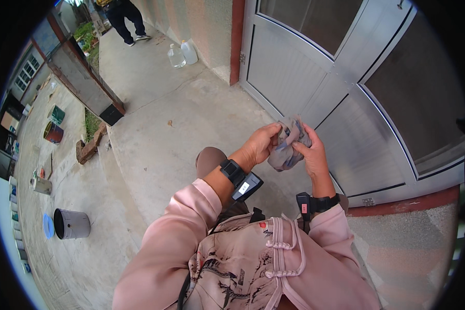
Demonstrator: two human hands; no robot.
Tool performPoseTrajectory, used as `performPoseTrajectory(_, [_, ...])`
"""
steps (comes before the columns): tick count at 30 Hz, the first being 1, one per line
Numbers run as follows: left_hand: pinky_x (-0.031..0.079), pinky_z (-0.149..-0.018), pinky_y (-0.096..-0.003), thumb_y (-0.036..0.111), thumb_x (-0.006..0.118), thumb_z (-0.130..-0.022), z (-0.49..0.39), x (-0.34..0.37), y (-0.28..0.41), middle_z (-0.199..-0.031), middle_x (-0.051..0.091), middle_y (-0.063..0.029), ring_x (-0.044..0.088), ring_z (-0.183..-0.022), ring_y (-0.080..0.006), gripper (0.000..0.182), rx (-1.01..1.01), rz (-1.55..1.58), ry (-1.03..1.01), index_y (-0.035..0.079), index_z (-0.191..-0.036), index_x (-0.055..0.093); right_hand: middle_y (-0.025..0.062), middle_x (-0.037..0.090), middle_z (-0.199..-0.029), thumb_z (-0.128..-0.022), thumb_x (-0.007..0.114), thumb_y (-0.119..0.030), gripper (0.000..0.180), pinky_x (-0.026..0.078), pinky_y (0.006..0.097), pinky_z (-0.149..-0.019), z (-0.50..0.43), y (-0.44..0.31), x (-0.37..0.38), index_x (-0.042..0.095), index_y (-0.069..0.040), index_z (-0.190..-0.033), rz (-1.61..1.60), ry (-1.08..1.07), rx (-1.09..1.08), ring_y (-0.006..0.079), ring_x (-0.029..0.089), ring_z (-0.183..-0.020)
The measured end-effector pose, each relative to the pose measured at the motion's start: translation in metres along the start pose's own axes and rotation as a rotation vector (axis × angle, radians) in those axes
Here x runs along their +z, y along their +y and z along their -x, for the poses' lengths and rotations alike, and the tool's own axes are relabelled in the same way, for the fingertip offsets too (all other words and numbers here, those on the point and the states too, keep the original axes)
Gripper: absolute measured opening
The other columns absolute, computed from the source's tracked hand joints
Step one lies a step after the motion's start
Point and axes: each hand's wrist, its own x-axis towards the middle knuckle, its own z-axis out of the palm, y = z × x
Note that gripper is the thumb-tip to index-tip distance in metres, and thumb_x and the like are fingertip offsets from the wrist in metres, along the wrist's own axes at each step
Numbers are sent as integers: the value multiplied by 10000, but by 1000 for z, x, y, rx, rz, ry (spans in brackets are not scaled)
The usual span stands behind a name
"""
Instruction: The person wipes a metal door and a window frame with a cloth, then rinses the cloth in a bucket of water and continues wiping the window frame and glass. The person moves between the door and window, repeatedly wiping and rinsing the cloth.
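A bunched, damp-looking cloth (288,149), grey with bluish patches, is held in front of me between both hands. My left hand (261,143) grips its left side, thumb on top. On the opposite side, my right hand (310,151) has its thumb pressed on the cloth and its fingers behind it. Just beyond the hands stands an aluminium door (290,79) with dark upper panes; neither hand appears to touch it. Black devices are strapped to both wrists.
Two clear plastic jugs (176,57) stand by the wall, near a person (126,19) in dark trousers. At left are a concrete pillar (77,73), a brick edging (91,145), a grey bucket (75,224), a blue basin (48,226) and paint-stained buckets (54,132).
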Motion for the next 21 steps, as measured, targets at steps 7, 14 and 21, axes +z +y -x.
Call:
performPoseTrajectory(7, [391, -871, -304, 251, 531, -894, 17, 9, 13, -1045, 561, -51, 503, -974, -144, 344, 45, -284, 89, 95, -1199, 506, 110, 558, -1147, -781, 623, 36, 549, 439, 318, -898, -3, 2, 0, 408, 40, -1286, -278, 301, 81, 182, 551, -1029])
performPoseTrajectory(14, [420, -794, -260, 69, 623, -825, 12, 6, -12, -909, 606, -37, 539, -846, -115, 184, 97, -336, 49, 43, -1001, 574, 108, 561, -1122, -822, 634, -63, 540, 474, 333, -819, -2, 3, 3, 392, 18, -1298, -308, 328, 126, 188, 577, -956])
performPoseTrajectory(21, [427, -703, -229, 12, 604, -827, 2, -14, 6, -784, 613, 7, 546, -720, -87, 58, 351, -217, 129, 46, -870, 587, 106, 573, -1063, -778, 704, -108, 548, 477, 275, -743, 3, -3, -8, 444, 39, -1237, -2, 300, 153, 162, 582, -906])
